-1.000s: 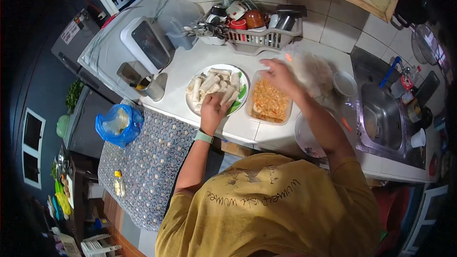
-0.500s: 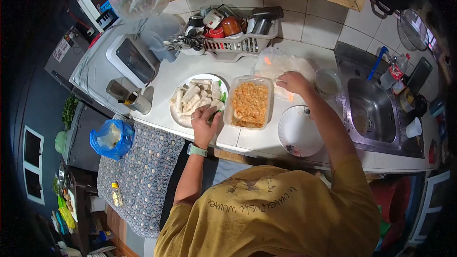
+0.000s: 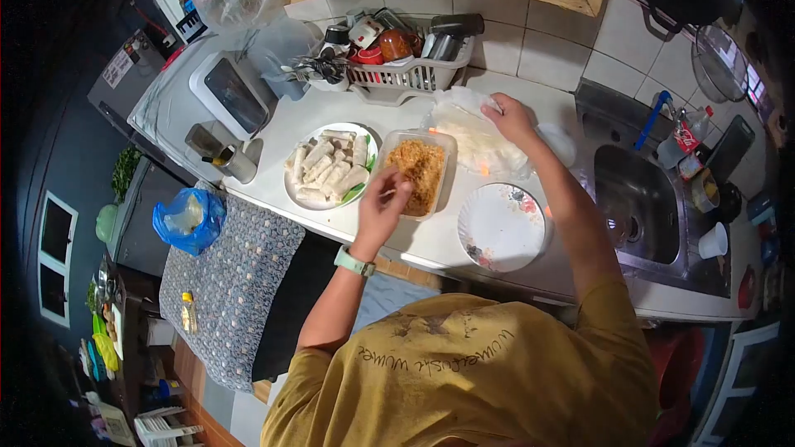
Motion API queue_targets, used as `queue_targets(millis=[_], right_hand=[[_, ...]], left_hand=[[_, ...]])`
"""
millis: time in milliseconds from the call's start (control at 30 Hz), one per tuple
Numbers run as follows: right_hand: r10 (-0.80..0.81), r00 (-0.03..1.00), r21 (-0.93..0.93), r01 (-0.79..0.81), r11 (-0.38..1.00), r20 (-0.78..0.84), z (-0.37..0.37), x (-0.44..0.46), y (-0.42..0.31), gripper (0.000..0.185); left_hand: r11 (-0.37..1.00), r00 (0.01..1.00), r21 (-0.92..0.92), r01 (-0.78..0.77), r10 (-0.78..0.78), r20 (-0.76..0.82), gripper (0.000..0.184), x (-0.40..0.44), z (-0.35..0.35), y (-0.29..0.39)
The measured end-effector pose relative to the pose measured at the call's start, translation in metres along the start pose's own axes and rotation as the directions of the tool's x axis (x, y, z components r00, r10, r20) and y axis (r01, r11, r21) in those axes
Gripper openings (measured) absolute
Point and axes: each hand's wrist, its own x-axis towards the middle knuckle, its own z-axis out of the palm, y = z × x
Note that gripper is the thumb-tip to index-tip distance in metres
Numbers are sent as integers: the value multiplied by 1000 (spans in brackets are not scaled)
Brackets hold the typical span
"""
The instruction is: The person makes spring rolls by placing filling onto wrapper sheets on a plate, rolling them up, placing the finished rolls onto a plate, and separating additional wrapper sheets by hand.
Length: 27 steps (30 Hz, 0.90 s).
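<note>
My right hand (image 3: 511,120) pinches the upper edge of a clear plastic bag (image 3: 480,136) with pale, flat sheets inside. My left hand (image 3: 383,201) is raised over the lower left edge of a plastic tub (image 3: 426,161) of orange-brown filling; its fingers are curled, and whether anything is between them is too small to tell. Left of the tub, a round white plate (image 3: 319,204) holds several pale rolls (image 3: 330,167) and some green leaves. An empty white plate with a floral rim (image 3: 503,228) lies below the bag.
A dish rack (image 3: 406,74) full of dishes stands against the tiled wall. The metal sink (image 3: 633,207) is at the right, with a clear bowl (image 3: 556,145) beside the bag. A blue bag (image 3: 190,219) rests on the patterned cover at the left, near a small bottle (image 3: 190,313).
My left hand has left the plate of rolls and moved right to the tub. My right hand has moved from above the tub to the bag and taken hold of its edge. The view has shifted.
</note>
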Motion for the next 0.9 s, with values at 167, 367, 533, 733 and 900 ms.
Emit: queue_targets(millis=[167,367,533,733,900], right_hand=[[-114,982,292,67,954,149,3,-62,-62,30],[16,958,678,-214,704,286,-14,-114,-60,22],[205,978,771,-97,629,-45,-49,-145,-39,13],[356,866,740,24,672,-351,-162,-181,24,18],[479,731,784,122,609,-486,-210,-216,44,22]], left_hand=[[924,953,-233,303,-287,102,57,22,71,30],[906,953,-362,221,-121,277,29,22,118,24],[939,914,-205,277,-191,357,35,12,140,31],[799,902,-443,407,-275,333,35,40,119,33],[779,895,-453,433,-313,317,30,71,108,27]])
